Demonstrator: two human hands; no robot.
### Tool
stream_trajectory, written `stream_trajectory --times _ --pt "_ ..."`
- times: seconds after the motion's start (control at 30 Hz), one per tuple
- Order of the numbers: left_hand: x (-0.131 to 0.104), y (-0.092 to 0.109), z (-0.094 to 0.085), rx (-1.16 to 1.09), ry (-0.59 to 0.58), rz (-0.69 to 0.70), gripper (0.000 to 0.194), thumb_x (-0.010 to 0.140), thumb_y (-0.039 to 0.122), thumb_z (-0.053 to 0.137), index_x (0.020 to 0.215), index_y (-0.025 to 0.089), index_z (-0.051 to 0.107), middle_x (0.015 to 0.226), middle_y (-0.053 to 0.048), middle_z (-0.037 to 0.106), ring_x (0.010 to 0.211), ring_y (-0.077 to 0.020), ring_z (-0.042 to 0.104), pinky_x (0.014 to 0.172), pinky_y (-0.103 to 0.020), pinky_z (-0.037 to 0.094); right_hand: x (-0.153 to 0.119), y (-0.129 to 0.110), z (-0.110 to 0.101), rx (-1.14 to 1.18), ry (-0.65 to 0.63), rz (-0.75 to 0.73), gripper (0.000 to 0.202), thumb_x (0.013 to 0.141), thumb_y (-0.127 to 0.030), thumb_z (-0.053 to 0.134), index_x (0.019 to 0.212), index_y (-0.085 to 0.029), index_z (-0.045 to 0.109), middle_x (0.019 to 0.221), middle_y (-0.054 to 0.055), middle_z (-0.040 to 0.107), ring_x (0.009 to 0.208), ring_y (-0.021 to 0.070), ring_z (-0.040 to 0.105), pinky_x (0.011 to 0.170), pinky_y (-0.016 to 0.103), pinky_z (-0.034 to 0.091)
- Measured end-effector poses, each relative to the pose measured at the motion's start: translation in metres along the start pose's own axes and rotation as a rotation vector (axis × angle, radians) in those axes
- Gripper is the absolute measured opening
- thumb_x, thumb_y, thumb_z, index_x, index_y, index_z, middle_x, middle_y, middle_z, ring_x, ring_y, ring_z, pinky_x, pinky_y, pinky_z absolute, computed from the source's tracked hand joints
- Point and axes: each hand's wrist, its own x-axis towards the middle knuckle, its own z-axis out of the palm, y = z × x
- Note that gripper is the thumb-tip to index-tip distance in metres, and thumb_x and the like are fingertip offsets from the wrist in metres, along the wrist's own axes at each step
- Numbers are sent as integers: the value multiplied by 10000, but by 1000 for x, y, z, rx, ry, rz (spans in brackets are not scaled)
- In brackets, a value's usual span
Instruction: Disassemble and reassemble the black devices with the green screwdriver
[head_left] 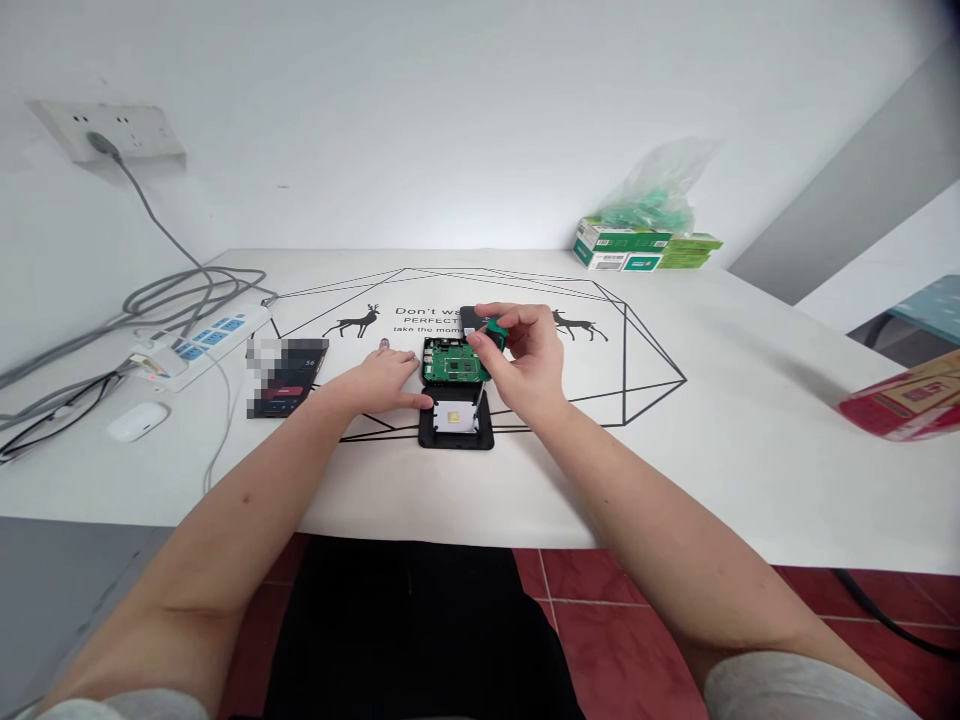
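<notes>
An opened black electronic box lies on the table, its green circuit board [454, 362] at the back and its black cover [427, 437] at the front, carrying a silver metal plate [454, 416]. At the left of the box, my left hand [379, 385] lies with fingers stretched out and thumb touching the cover's edge. Above the box's right side, my right hand [529, 360] is closed around a screwdriver with a green handle [495, 332]. Its thin shaft slants down towards the plate's right edge; I cannot tell whether the tip touches. A black piece [469, 318] behind is partly hidden by my right hand.
A phone [294, 378], a white earbud case [138, 422] and a power strip [214, 340] with grey cables [187, 290] are on the left. Green-and-white boxes [622, 245] under a clear plastic bag [660, 190] stand back right. A red package [907, 395] sits at the right edge.
</notes>
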Motion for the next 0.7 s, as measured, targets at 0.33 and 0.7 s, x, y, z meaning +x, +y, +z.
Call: stream_trajectory --times 0.33,0.7 --pt "-1 1 -1 -19 7 8 929 986 861 470 1569 145 576 1647 -221 550 1549 -482 449 1320 -581 257 7 -8 -4 -148 -1 -253 175 1052 -452 635 1062 -277 651 978 52 660 926 233 641 756 427 542" --pt "0 1 -1 -31 6 -4 918 978 840 494 1544 126 596 1651 -232 539 1539 -475 455 1316 -564 260 6 -3 -7 -182 17 -190 310 1112 -409 492 1160 -290 774 953 58 627 917 241 637 826 476 569"
